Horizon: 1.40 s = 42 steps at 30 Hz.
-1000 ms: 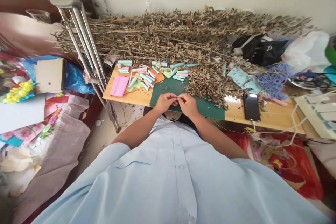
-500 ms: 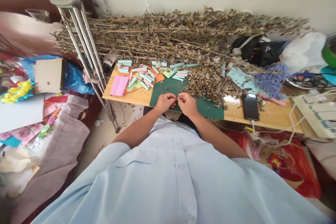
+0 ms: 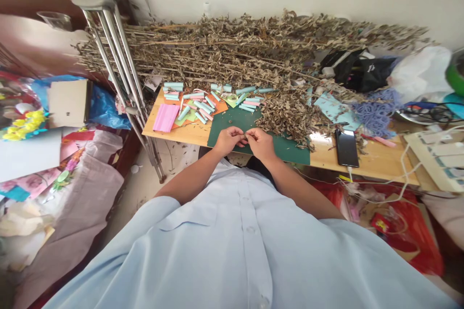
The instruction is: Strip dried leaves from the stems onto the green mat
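Note:
Over the front edge of the dark green mat (image 3: 232,123), my left hand (image 3: 228,141) and my right hand (image 3: 262,145) meet with fingers pinched together. Something small and brownish seems to lie between the fingertips, too small to make out. Beside my right hand, a heap of crumbled dry leaves (image 3: 286,116) covers the mat's right part. Behind and to the left, several small blue and pink paper rolls (image 3: 206,106) lie on the wooden table (image 3: 148,123). A pink stack of paper sheets (image 3: 166,118) rests at the table's left end.
Long dried leafy stalks (image 3: 203,53) stretch along the wall. A metal crutch (image 3: 119,63) leans at the left. On the right are a phone (image 3: 347,147) on a cable, blue-purple yarn (image 3: 377,111), a pale blue sheet (image 3: 335,110) and a power strip (image 3: 437,157).
My fingers have shifted slightly against each other, still pinched together at the same spot. The camera view has moved a little; the things on the table look unchanged.

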### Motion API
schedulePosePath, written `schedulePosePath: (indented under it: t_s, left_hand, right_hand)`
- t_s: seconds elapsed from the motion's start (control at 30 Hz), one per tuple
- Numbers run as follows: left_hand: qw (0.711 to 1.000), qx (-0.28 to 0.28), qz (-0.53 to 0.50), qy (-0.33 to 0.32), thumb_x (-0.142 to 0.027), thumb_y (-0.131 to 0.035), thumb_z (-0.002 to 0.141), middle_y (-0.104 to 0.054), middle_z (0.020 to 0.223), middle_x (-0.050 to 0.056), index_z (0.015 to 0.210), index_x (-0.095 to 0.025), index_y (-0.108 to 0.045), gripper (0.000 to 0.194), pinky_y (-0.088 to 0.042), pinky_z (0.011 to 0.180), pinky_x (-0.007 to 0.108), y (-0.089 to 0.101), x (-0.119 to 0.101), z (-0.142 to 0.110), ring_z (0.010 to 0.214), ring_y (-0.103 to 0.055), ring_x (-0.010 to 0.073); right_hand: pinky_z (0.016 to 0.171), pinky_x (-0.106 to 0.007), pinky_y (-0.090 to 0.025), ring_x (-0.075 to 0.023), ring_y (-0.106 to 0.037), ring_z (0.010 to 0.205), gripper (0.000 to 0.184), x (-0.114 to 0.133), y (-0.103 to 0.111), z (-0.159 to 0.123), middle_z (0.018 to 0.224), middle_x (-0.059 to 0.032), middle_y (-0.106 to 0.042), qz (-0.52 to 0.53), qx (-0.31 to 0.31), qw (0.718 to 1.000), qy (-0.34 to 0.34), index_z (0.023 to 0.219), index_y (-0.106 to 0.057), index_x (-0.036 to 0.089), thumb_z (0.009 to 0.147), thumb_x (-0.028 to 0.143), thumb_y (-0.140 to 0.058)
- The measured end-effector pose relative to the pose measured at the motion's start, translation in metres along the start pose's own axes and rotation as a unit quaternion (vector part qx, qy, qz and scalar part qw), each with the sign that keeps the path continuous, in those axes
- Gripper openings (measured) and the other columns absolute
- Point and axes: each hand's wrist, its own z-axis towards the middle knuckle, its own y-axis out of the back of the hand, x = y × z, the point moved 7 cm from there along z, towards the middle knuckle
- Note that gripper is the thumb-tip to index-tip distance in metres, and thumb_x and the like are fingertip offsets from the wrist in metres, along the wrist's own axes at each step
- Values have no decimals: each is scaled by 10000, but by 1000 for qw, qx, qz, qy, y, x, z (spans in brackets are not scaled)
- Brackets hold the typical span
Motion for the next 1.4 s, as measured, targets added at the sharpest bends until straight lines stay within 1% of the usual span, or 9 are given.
schedulePosePath:
  t_s: [0.2, 0.37, 0.47, 0.6, 0.7, 0.9, 1.0, 1.17, 1.4]
  left_hand:
    - [1000, -10, 2, 3, -312, -825, 736, -709, 744, 49, 901, -98, -658, 318, -598, 571, 264, -1, -1, 0, 678, -725, 176]
    - [1000, -8, 17, 20, -300, -795, 773, -721, 778, 61, 914, -90, -689, 275, -604, 580, 260, -4, -1, -1, 698, -723, 166]
    - [999, 1, 27, 25, -291, -791, 778, -735, 813, 67, 922, -88, -696, 267, -607, 592, 260, -5, 0, -2, 694, -716, 154]
    - [999, 4, 39, 20, -279, -795, 773, -745, 846, 67, 947, -91, -705, 272, -608, 608, 259, -4, 0, -2, 696, -711, 147]
    - [999, 10, 42, 16, -291, -776, 795, -734, 797, 61, 945, -90, -698, 262, -608, 618, 264, -5, 0, -2, 691, -712, 149]
    - [999, 23, 43, 13, -284, -701, 857, -673, 694, 26, 891, -96, -652, 197, -571, 553, 242, -6, -3, -1, 559, -656, 113]
    - [999, 17, 51, 9, -284, -690, 865, -656, 684, 11, 884, -107, -645, 184, -548, 539, 223, -5, -4, -1, 545, -632, 96]
    - [996, 2, 84, -25, -243, -686, 851, -639, 656, -3, 863, -117, -681, 126, -520, 549, 203, -3, -11, -3, 537, -599, 80]
    - [998, -19, 51, -22, -309, -736, 823, -619, 614, -16, 859, -130, -646, 204, -514, 529, 221, -1, -11, -4, 513, -579, 90]
  right_hand:
    - [830, -354, -558, -216, -719, 846, 169, 12, 4, 0, 953, -44, -765, -78, 37, 993, 75, 1013, -702, 250, 909, 296, -577]
    - [885, -377, -541, -244, -708, 917, 182, 14, 1, 1, 985, -68, -762, -127, 53, 986, 95, 1013, -699, 247, 926, 262, -539]
    - [880, -370, -547, -237, -711, 903, 175, 12, 1, 3, 976, -64, -759, -111, 45, 989, 86, 1015, -689, 245, 897, 244, -559]
    - [838, -370, -572, -219, -720, 833, 204, 3, 1, 5, 933, -48, -754, -42, 14, 999, 28, 1035, -670, 241, 843, 258, -604]
    - [780, -367, -589, -204, -714, 770, 212, -7, -2, 7, 863, -35, -741, 36, 1, 999, -29, 1008, -656, 229, 811, 302, -624]
    - [564, -306, -562, -180, -683, 629, 273, -26, -13, 6, 766, -14, -718, 193, 9, 969, -156, 914, -621, 212, 708, 376, -692]
    - [516, -284, -540, -179, -681, 621, 289, -29, -13, 4, 760, -10, -714, 210, -15, 960, -184, 908, -611, 214, 700, 395, -697]
    - [636, -335, -589, -192, -699, 673, 269, -24, -10, 4, 821, -36, -725, 152, -34, 978, -137, 940, -622, 215, 736, 379, -684]
    - [819, -386, -605, -216, -736, 858, 214, -12, -11, 0, 950, -52, -756, 71, -2, 996, -49, 1020, -654, 239, 836, 346, -636]
